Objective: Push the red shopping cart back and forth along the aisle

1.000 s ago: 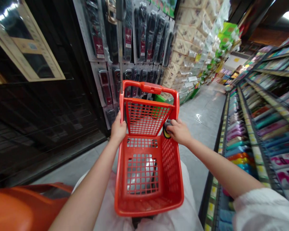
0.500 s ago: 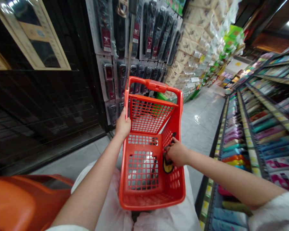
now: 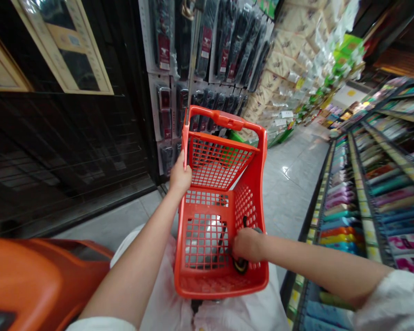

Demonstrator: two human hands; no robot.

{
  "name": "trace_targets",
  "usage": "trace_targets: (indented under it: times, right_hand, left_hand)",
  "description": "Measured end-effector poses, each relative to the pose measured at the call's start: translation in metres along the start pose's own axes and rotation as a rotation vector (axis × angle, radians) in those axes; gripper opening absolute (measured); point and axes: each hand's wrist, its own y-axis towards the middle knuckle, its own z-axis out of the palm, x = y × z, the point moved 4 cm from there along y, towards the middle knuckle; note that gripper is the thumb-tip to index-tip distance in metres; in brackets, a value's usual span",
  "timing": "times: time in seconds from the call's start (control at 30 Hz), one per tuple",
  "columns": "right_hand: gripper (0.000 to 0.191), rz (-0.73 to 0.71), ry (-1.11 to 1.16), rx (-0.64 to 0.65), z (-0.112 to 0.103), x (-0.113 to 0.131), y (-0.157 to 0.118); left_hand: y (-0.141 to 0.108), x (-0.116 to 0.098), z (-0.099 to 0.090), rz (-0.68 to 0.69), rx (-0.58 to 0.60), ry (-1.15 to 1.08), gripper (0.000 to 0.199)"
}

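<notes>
- Red plastic basket (image 3: 207, 288): spread between both grips, its latticed bottom lying left of the right one.
- Left grip (image 3: 181, 177): closed on the basket's left side, thumb over the edge.
- Right grip (image 3: 248, 245): down inside the basket by its right wall, fingers curled around a dark-and-yellow item (image 3: 240, 266); part of this shows just on the near side of the grip, the rest is hidden by the hand.
- Handle (image 3: 229, 120) of the basket: beyond both grips, untouched.
- Packaged goods (image 3: 224, 43): hanging beyond the left grip.
- Colourful packets (image 3: 338, 231): shelved well to the right of the right grip.
</notes>
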Motion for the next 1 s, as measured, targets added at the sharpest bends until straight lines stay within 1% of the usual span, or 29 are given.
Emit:
trace_targets:
  times: [0.03, 0.07, 0.1, 0.13, 0.2, 0.3, 0.33, 0.37, 0.4, 0.43, 0.47, 0.5, 0.53, 0.6, 0.67, 0.7, 0.73, 0.8, 0.93, 1.0]
  right_hand:
    - [0.013, -0.056, -0.002, 0.038, 0.006, 0.009, -0.001]
    - [0.014, -0.071, -0.007, 0.073, 0.009, 0.011, -0.003]
    - [0.015, -0.038, -0.014, 0.092, 0.008, 0.006, -0.003]
    - [0.016, 0.028, -0.015, 0.076, 0.004, -0.006, -0.004]
    - [0.019, 0.2, -0.025, -0.008, -0.014, -0.045, -0.005]
    - [0.023, 0.458, -0.1, -0.19, -0.051, -0.117, -0.009]
    - [0.027, 0.525, -0.121, -0.219, -0.06, -0.136, -0.009]
    - [0.031, 0.587, -0.138, -0.238, -0.068, -0.152, -0.008]
    - [0.035, 0.635, -0.145, -0.24, -0.072, -0.162, -0.006]
    - [0.038, 0.66, -0.141, -0.226, -0.072, -0.166, -0.003]
    - [0.038, 0.661, -0.128, -0.2, -0.07, -0.163, 0.002]
    - [0.036, 0.638, -0.11, -0.165, -0.064, -0.155, 0.007]
    - [0.032, 0.6, -0.09, -0.126, -0.056, -0.143, 0.013]
    - [0.025, 0.469, -0.059, -0.041, -0.04, -0.112, 0.021]
    - [0.025, 0.347, -0.04, 0.03, -0.028, -0.087, 0.021]
    - [0.025, 0.319, -0.033, 0.043, -0.027, -0.081, 0.018]
    - [0.025, 0.315, -0.023, 0.043, -0.029, -0.08, 0.013]
    - [0.023, 0.382, 0.0, 0.002, -0.039, -0.094, 0.001]
    - [0.023, 0.603, -0.023, -0.174, -0.068, -0.154, -0.016]
    - [0.029, 0.704, -0.027, -0.222, -0.073, -0.179, -0.013]
  left_hand:
    - [0.0, 0.001, 0.0, 0.004, 0.003, -0.01, 0.072]
    - [0.0, 0.001, 0.001, 0.01, 0.008, -0.022, 0.072]
    - [0.001, 0.002, 0.001, 0.017, 0.014, -0.031, 0.072]
    - [0.001, 0.003, 0.001, 0.025, 0.019, -0.036, 0.072]
    - [0.001, 0.003, 0.002, 0.036, 0.024, -0.027, 0.071]
    - [0.001, 0.003, 0.001, 0.024, 0.026, 0.011, 0.07]
    - [0.0, 0.003, 0.001, 0.016, 0.026, 0.018, 0.07]
    - [0.0, 0.003, 0.002, 0.013, 0.025, 0.018, 0.071]
    - [0.0, 0.002, 0.002, 0.015, 0.022, 0.011, 0.071]
    - [0.0, 0.002, 0.002, 0.02, 0.019, 0.002, 0.071]
    - [0.001, 0.002, 0.002, 0.027, 0.014, -0.01, 0.071]
    - [0.001, 0.002, 0.003, 0.035, 0.01, -0.021, 0.07]
    - [0.002, 0.003, 0.004, 0.043, 0.006, -0.032, 0.07]
    - [0.004, 0.005, 0.005, 0.054, -0.002, -0.055, 0.07]
    - [0.006, 0.006, 0.006, 0.058, -0.004, -0.076, 0.07]
    - [0.007, 0.006, 0.006, 0.058, -0.001, -0.081, 0.07]
    - [0.007, 0.006, 0.007, 0.057, 0.005, -0.082, 0.069]
    - [0.008, 0.006, 0.007, 0.055, 0.019, -0.073, 0.069]
    - [0.007, 0.004, 0.007, 0.048, 0.027, -0.06, 0.069]
    - [0.007, 0.005, 0.007, 0.035, 0.019, -0.064, 0.068]
